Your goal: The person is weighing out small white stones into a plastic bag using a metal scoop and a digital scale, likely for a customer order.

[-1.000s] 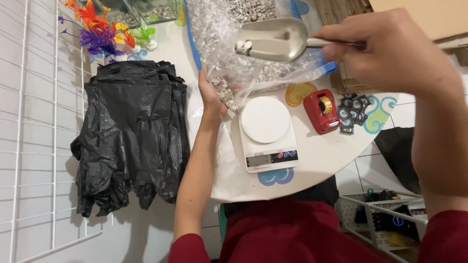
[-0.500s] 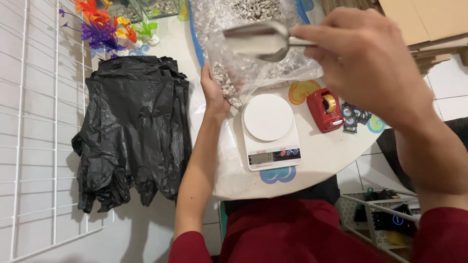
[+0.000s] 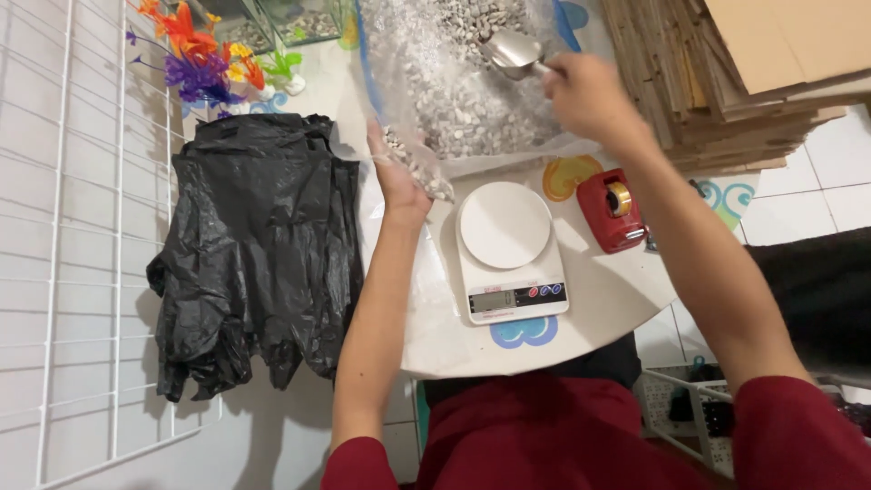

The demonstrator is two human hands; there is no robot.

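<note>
My left hand grips a small clear plastic bag partly filled with pale gravel, held just left of the white kitchen scale. My right hand reaches far forward and holds a metal scoop by its handle. The scoop's bowl rests in a large open bag of grey-white gravel at the back of the table. The scale's round white platter is bare.
A pile of black plastic bags lies left of my arm. A red tape dispenser stands right of the scale. Stacked cardboard fills the back right. Colourful plastic aquarium plants and a white wire grid are at left.
My right hand has carried the scoop from above the small bag forward into the large gravel bag. My left hand keeps holding the small bag in the same place.
</note>
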